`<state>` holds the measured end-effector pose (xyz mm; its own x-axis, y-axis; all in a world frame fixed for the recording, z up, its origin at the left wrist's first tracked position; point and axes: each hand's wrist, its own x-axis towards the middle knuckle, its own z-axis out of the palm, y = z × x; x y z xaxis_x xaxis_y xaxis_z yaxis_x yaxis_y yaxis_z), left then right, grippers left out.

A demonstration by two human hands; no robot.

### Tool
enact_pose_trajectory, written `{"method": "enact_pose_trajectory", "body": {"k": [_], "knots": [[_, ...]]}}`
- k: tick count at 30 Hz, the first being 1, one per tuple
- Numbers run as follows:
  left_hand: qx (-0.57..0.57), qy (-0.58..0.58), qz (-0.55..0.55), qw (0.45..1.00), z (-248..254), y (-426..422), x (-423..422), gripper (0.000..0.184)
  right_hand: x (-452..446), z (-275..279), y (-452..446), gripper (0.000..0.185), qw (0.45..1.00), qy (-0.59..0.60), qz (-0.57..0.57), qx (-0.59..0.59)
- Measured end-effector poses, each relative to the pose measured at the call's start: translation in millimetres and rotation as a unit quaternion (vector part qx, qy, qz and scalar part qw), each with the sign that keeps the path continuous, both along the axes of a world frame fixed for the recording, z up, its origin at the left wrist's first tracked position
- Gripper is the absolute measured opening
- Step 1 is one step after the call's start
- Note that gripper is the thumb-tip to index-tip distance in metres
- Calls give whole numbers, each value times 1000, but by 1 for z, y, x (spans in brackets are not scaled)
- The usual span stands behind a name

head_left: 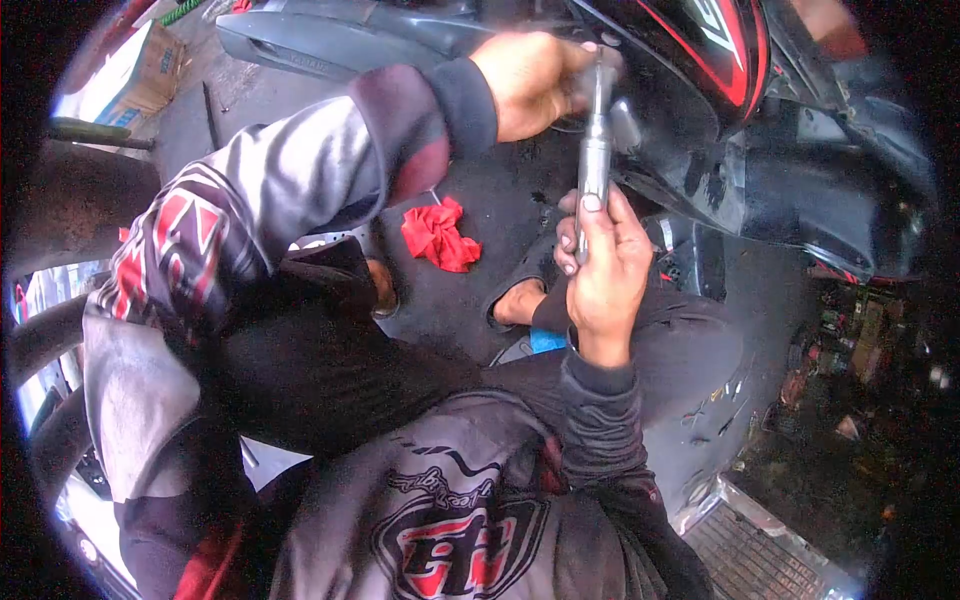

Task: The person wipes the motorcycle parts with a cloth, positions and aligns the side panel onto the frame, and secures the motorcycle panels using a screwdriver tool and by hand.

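Observation:
My right hand (pixel 608 270) is wrapped round the lower part of a silver metal tool (pixel 596 150), which stands nearly upright in view. Up at its far end, my left hand (pixel 530 85) has its fingers bent at the tool's thin tip; they are partly blurred, and what they grip is hard to make out. Just beyond both hands is a black motorcycle body with a red-edged panel (pixel 700 50).
A crumpled red cloth (pixel 440 234) lies on the dark floor between my feet. At the upper left stands a cardboard box (pixel 140 80). A metal grate (pixel 760 550) is at the lower right, with assorted small items (pixel 870 340) above it.

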<state>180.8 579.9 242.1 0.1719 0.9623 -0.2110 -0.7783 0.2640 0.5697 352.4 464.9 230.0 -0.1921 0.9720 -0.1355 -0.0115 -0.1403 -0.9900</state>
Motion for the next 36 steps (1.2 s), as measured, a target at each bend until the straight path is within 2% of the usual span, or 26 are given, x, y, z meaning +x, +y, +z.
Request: {"method": "enact_pose_trajectory", "body": {"k": [1, 2, 3, 4, 6, 10, 11, 13, 14, 15, 17, 18, 21, 23, 24, 26, 27, 28, 30, 31, 33, 36], "knots": [[-5, 25, -4, 1000, 0, -1, 0, 23, 3, 0, 2, 35, 1000, -1, 1, -1], [-10, 50, -8, 999, 0, -2, 0, 23, 6, -1, 3, 40, 986, 147, 43, -64], [-10, 48, -6, 999, 0, -3, 0, 23, 6, 0, 4, 44, 945, 290, 84, -125], [-6, 53, -25, 998, 1, -2, 0, 24, 3, -1, 3, 44, 945, 288, 85, -127], [3, 54, -43, 998, -4, 1, 2, 24, -12, 4, -7, 48, 980, 185, 43, -52], [8, 3, -20, 1000, -20, 20, 0, 27, -22, 9, -2, 45, 983, 177, 12, -40], [114, -8, -116, 987, -23, 19, -13, 47, -25, 12, -2, 43, 979, 199, 11, -47], [220, -19, -210, 952, -22, 20, -16, 86, -28, 17, -1, 43, 979, 199, 11, -47], [148, 46, -134, 979, -15, 17, -8, 47, -30, 18, 0, 42, 979, 200, 10, -50], [74, 111, -56, 989, -9, 15, -2, 28, -32, 19, 0, 42, 979, 200, 9, -48], [53, 73, -46, 995, -6, 14, 3, 28, -34, 19, 0, 30, 973, 222, -7, -56], [31, 35, -33, 998, -5, 16, 4, 28, -34, 19, 1, 30, 973, 223, -8, -55], [29, 16, -7, 999, -4, 17, 3, 28, -32, 20, 2, 29, 973, 224, -10, -56], [34, 61, 0, 998, -2, 12, 0, 26, -30, 22, 3, 42, 977, 205, 30, -46], [35, 104, 9, 994, 1, 9, -2, 25, -31, 21, 4, 42, 977, 208, 30, -42], [28, 125, -18, 992, 9, 7, -8, 25, -37, 14, 5, 40, 940, 324, 13, -102], [49, 231, -21, 972, 18, -2, -15, 25, -40, 10, 6, 37, 925, 360, 15, -117], [33, 203, -40, 978, 11, 6, -14, 26, -41, 1, 12, 25, 890, 434, 22, -140], [28, 144, -115, 982, 4, 9, -18, 33, -44, -1, 19, 22, 873, 465, 30, -145], [45, 134, -144, 979, 5, 6, -22, 35, -46, -3, 20, 33, 860, 482, 5, -164], [78, 130, -195, 969, 3, 4, -27, 38, -46, -5, 22, 32, 848, 493, -17, -196], [80, 113, -239, 961, 7, 2, -33, 36, -55, 3, 16, 35, 840, 495, -38, -219]]}}
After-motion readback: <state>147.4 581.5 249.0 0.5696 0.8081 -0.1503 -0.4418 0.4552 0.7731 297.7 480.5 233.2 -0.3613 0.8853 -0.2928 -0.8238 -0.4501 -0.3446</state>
